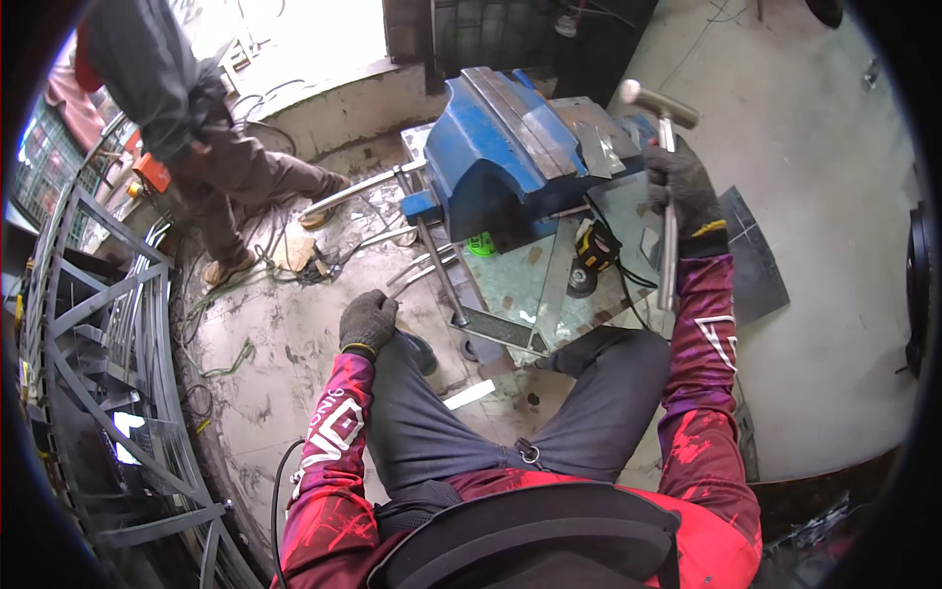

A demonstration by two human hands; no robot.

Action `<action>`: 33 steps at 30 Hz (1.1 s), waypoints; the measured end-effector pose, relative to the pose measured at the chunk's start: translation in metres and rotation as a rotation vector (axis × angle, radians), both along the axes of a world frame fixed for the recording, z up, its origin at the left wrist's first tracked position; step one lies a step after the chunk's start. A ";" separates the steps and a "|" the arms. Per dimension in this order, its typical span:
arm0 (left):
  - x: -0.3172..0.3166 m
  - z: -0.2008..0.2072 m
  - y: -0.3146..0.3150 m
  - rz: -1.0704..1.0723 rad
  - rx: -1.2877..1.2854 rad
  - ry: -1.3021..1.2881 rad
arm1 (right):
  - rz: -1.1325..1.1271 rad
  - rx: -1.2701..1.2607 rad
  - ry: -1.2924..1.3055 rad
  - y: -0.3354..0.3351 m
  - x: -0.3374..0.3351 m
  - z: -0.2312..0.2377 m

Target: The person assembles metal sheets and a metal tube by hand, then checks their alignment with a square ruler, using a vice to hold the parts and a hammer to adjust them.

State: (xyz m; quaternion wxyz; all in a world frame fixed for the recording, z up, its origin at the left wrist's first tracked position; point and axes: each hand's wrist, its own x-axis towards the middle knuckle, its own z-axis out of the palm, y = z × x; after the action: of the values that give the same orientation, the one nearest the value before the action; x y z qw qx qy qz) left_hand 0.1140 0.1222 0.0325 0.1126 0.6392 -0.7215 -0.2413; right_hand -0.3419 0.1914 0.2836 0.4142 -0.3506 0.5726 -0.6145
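Observation:
My gloved right hand [682, 191] grips a hammer [669, 236] by its metal shaft. The hammer is raised, its cylindrical head above the hand, to the right of a big blue bench vise [505, 147]. A flat metal piece [599, 137] lies over the vise's right side. My gloved left hand [369, 322] lies curled at my left knee, with nothing seen in it. Beyond that hand, thin metal rods [424, 268] show beside the vise's handle bar [442, 275]. A yellow and black angle grinder [597, 247] rests on the table below the vise.
Another person [211, 147] stands at the far left, near cables on the stained floor. A grey metal frame [137, 383] curves along the left side. A dark plate [754, 260] lies beyond my right forearm. The grinder's black cord [625, 285] hangs near my knees.

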 end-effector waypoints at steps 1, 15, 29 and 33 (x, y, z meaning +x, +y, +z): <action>-0.004 -0.002 -0.003 -0.032 -0.012 -0.005 | 0.142 -0.004 0.487 -0.006 -0.009 -0.013; 0.000 -0.001 0.001 -0.028 -0.019 0.023 | 0.284 0.133 0.617 0.003 0.076 0.018; 0.008 -0.009 0.007 -0.024 -0.011 0.057 | 0.307 0.025 0.705 0.005 0.041 0.019; -0.002 -0.001 -0.002 -0.036 -0.053 0.071 | 0.123 0.073 0.223 -0.004 0.005 0.021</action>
State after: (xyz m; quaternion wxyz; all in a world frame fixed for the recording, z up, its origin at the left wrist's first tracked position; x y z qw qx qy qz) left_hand 0.1120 0.1201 0.0311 0.1507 0.6141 -0.7345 -0.2465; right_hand -0.3365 0.1875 0.3043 0.3972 -0.4359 0.6145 -0.5240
